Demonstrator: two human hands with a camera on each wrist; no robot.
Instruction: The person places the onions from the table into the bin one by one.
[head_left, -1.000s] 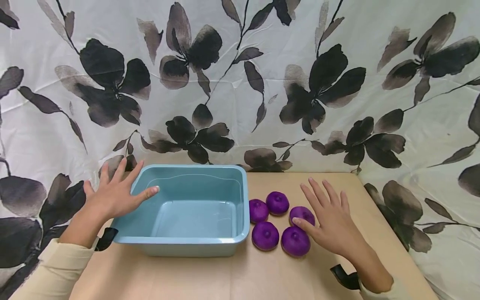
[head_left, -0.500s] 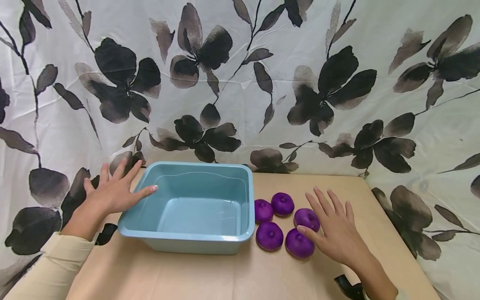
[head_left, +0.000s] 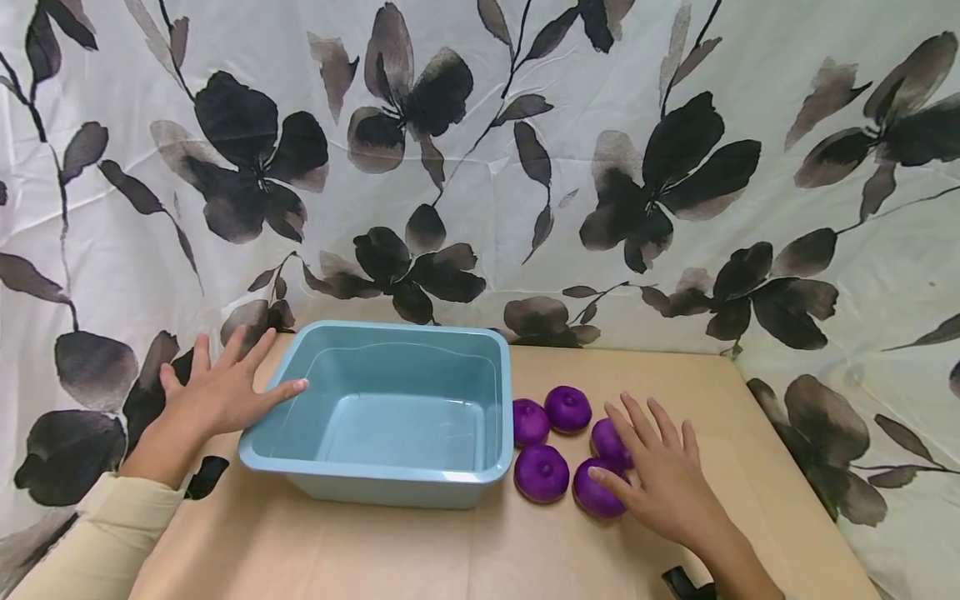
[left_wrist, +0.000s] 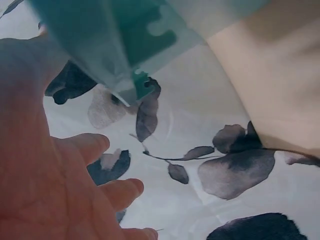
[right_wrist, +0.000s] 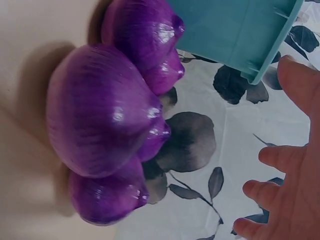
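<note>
Fingers straight and fanned on both hands, neither curled round anything. The left hand (head_left: 217, 392) hovers at the left rim of the blue tub (head_left: 390, 479), its thumb tip at or just over that edge — contact cannot be told. The right hand (head_left: 663, 479) lies low over the purple onions (head_left: 542, 472), its thumb tip at the nearest one and its fingers over the far right one.

The floral cloth (head_left: 480, 167) hangs behind the whole scene and drapes down both sides. The wooden table (head_left: 420, 558) shows bare boards in front of the tub and to the right of the onions, up to its right edge. The tub stands near the table's back left corner, with nothing inside. The five onions cluster just beside its right wall — the nearest almost touching it.
</note>
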